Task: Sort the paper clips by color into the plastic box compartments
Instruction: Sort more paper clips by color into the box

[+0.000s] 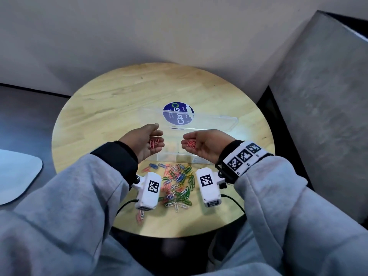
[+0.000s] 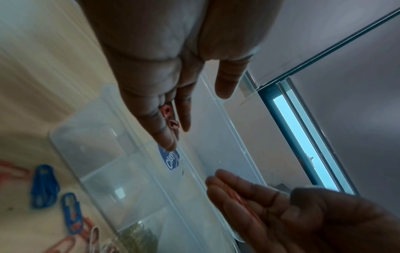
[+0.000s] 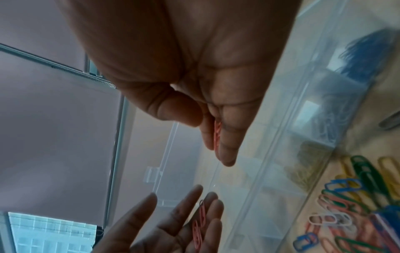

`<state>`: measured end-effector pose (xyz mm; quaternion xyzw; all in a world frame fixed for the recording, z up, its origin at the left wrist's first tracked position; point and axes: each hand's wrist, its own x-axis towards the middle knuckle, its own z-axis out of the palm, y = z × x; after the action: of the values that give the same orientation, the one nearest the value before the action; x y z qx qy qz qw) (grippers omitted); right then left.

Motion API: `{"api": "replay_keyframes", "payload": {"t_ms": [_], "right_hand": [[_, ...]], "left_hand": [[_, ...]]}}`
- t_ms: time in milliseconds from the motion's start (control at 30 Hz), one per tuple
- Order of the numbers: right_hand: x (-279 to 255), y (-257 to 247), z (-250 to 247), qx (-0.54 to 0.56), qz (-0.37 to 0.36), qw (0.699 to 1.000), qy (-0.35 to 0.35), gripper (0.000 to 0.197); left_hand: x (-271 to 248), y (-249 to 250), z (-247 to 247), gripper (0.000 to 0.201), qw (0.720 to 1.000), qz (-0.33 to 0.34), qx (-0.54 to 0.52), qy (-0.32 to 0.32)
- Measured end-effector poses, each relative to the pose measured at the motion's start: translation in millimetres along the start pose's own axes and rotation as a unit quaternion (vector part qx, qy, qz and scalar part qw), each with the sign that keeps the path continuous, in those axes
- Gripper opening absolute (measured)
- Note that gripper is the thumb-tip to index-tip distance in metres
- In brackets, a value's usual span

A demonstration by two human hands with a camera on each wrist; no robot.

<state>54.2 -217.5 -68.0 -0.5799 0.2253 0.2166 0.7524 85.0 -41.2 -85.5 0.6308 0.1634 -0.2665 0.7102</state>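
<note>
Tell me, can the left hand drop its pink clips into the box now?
Probably yes. The left hand, palm up with pink clips, hovers over the open plastic box; nothing blocks it.

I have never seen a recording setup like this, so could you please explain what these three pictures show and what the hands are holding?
No machine here: a person works with bare hands. The wide picture comes from a camera on the head; the other two come from cameras strapped to each wrist, the white blocks, looking along the palms.

On the round wooden table stands a clear plastic box with compartments, its lid open behind it. Nearer the person lies a loose pile of mixed-colour paper clips.

The left hand is palm up with a few pink clips resting on its fingers. The right hand cups a small heap of pink clips. Both hover over the box. Some compartments already hold blue, silvery and yellowish clips.
</note>
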Motion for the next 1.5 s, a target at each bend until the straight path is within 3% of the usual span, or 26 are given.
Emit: {"api": "replay_keyframes", "payload": {"t_ms": [300, 433, 533, 633, 700, 800, 900, 1033, 1133, 1333, 1500], "right_hand": [[30, -5, 21, -0.011, 0.002, 1.0, 0.005, 0.027], [23, -4, 13, -0.025, -0.01, 1.0, -0.003, 0.04], [12, -1, -3, -0.054, -0.025, 0.998, -0.004, 0.041], [-3, 3, -22, -0.086, -0.039, 0.995, 0.016, 0.034], [-15, 7, -35, -0.115, -0.047, 0.992, 0.027, 0.032], [-28, 16, -48, -0.151, -0.041, 0.987, 0.041, 0.028], [-36, 27, -55, -0.185, -0.029, 0.981, 0.044, 0.023], [-38, 41, -58, -0.276, -0.008, 0.96, 0.054, 0.02], [-34, 49, -57, -0.395, 0.003, 0.917, 0.064, 0.011], [-24, 57, -58, -0.528, 0.023, 0.847, 0.063, 0.02], [-12, 59, -53, -0.626, -0.038, 0.778, 0.03, 0.028]], "left_hand": [[15, 7, 8, 0.028, 0.998, 0.001, -0.031, -0.049], [13, 4, 10, 0.046, 0.996, -0.001, -0.049, -0.07], [8, 1, 12, 0.03, 0.996, 0.017, -0.046, -0.079], [-1, -4, 18, 0.012, 0.995, 0.044, 0.019, -0.087], [-7, -9, 20, 0.008, 0.984, 0.061, 0.144, -0.089], [-13, -19, 21, 0.006, 0.928, 0.089, 0.353, -0.082], [-20, -30, 23, 0.008, 0.839, 0.128, 0.524, -0.077], [-30, -44, 32, 0.013, 0.758, 0.116, 0.637, -0.084], [-36, -53, 41, 0.014, 0.698, 0.111, 0.703, -0.087], [-29, -66, 50, 0.019, 0.644, 0.081, 0.755, -0.095], [-20, -74, 53, 0.018, 0.618, 0.075, 0.775, -0.109]]}}
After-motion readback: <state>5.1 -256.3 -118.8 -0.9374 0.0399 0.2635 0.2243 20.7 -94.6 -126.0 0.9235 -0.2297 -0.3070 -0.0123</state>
